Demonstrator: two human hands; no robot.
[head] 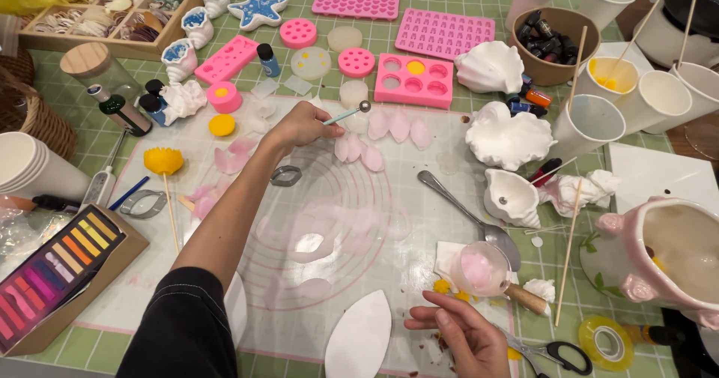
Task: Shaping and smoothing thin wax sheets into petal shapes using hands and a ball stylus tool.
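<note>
My left hand (303,125) stretches out across the counter (97,142), fingers closed around a ball-tipped tool (347,113) beside six pink petals (372,140). My right hand (464,337) rests near me, loosely curled, holding nothing, below one small cup (479,268).

We see our left hand (301,125) stretched out over the translucent silicone work mat (419,198), pinching a thin teal-handled tool with a small metal ball tip (348,113) just above a cluster of pale pink wax petals (374,138). Our right hand (460,337) rests low near the mat's edge, fingers loosely curled, just below a small clear cup holding pink wax (478,268). A metal spoon (468,217) lies beside that cup, and black-handled scissors (558,354) lie to the right.
</note>
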